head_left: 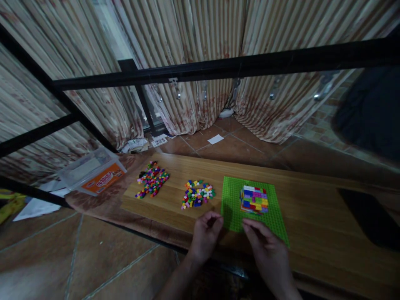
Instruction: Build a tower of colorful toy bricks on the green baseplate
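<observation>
A block model (254, 200) made of white, red, blue, yellow and purple toy bricks stands on a green studded baseplate (229, 187). My left hand (206, 235) is at the baseplate's near left corner, with its thumb and fingers curled together. Just in front of the model, over the near edge of the plate, my right hand (268, 250) has its thumb and forefinger pinched. Whatever either pinch may contain is too small or hidden to make out. Left of the plate lies a small pile of loose bricks (196, 195).
A second brick pile (153, 181) lies farther left on the wooden board (187, 164). Beyond it sits a clear plastic box (93, 171) with an orange label. At the right is a dark flat object (368, 216). A black metal rail (200, 71) crosses before the curtains.
</observation>
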Demonstrator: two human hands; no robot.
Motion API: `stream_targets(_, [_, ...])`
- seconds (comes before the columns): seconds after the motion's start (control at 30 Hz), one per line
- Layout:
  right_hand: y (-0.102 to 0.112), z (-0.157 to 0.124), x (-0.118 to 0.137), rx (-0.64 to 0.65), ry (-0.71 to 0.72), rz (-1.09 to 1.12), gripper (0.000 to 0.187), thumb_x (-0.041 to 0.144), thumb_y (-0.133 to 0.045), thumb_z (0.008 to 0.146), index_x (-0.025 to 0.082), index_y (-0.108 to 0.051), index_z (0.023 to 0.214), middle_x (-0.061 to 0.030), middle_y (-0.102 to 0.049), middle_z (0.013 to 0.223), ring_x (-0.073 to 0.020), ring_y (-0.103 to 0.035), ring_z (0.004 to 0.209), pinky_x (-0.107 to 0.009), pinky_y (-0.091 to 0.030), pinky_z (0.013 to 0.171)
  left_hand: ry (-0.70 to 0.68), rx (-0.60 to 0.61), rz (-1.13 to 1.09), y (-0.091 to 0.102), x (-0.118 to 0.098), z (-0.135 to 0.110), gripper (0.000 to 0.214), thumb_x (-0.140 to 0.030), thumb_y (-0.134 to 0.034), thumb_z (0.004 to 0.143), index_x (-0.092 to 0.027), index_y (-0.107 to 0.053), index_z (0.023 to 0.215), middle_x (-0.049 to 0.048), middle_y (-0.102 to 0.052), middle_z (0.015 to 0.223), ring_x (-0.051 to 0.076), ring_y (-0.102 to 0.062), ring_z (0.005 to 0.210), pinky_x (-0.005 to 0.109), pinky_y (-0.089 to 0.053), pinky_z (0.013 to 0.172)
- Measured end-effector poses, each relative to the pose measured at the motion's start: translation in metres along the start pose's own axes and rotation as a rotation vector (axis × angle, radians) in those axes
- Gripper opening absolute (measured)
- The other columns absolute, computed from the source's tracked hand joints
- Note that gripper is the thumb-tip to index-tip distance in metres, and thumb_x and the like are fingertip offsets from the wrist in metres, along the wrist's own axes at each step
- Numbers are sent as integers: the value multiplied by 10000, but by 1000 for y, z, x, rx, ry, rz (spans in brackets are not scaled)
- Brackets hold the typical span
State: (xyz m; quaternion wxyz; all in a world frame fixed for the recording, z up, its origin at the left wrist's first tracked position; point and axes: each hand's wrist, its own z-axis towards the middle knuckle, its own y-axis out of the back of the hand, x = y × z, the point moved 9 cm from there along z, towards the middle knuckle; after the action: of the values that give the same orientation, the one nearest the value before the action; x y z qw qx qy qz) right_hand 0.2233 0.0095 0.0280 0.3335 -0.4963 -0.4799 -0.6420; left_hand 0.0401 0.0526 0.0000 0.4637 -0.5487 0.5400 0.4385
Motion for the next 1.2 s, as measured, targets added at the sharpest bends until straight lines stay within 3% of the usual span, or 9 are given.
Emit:
stream_targets(0.13, [-52, -2, 16, 219, 170, -123, 230, 379, -517, 878, 260, -700, 951, -48, -712, 935, -201, -671, 858, -317, -539, 759, -9, -71, 106, 43, 0, -16, 241, -417, -643, 779, -177, -651, 789, -2, -611, 720, 133, -539, 691, 218, -416, 630])
stream_targets(0.27, [-97, 10, 36, 296, 349, -217, 247, 304, -441, 918, 245, -680, 945, -51, -679, 882, -190, -646, 830, -309, -516, 748, 34, -166, 86, 78, 0, -17, 242, -399, -668, 748, -162, -644, 789, -4, -601, 693, 126, -528, 647, 210, -409, 594])
stream_targets(0.47, [-146, 26, 47, 322, 507, -429, 224, 194, -450, 899, 240, -665, 945, -49, -648, 918, -196, -614, 865, -321, -485, 771, 86, -194, 0, 94, 10, -17, 229, -377, -662, 751, -158, -620, 802, -43, -526, 602, 86, -458, 538, 189, -369, 513])
stream_targets(0.6, [-156, 23, 44, 336, 568, -525, 236, 161, -458, 892, 253, -661, 969, -44, -637, 926, -202, -597, 893, -321, -473, 777, 34, -215, 51, 102, 8, -15, 207, -364, -638, 779, -174, -634, 862, -24, -596, 672, 111, -530, 599, 208, -420, 568])
stream_targets(0.73, [-149, 23, 40, 280, 594, -579, 255, 161, -445, 898, 260, -658, 999, -40, -642, 924, -203, -590, 881, -330, -467, 787, -133, -305, 292, 121, -13, -4, 163, -298, -612, 807, -204, -658, 931, 22, -677, 895, 161, -618, 828, 258, -473, 762])
stream_targets(0.93, [-141, 34, 47, 211, 567, -581, 246, 167, -443, 892, 248, -662, 969, -49, -645, 957, -216, -579, 934, -340, -458, 831, -249, -263, 633, 116, -35, 15, 239, -190, -622, 773, -227, -648, 1008, 28, -639, 919, 160, -601, 795, 262, -467, 721])
stream_targets(1.03, [-153, 44, 59, 237, 571, -570, 259, 182, -427, 905, 255, -663, 983, -51, -639, 950, -215, -575, 936, -345, -451, 861, -246, -227, 715, 109, -35, 18, 284, -151, -602, 773, -228, -628, 1045, 37, -632, 964, 174, -602, 854, 274, -470, 757])
stream_targets(1.2, [-193, 65, 71, 383, 584, -667, 251, 199, -469, 891, 240, -667, 1040, -82, -628, 979, -243, -539, 975, -371, -438, 871, -267, -228, 717, 109, -33, 18, 259, -171, -581, 803, -235, -621, 1051, 39, -639, 950, 175, -619, 854, 274, -480, 765])
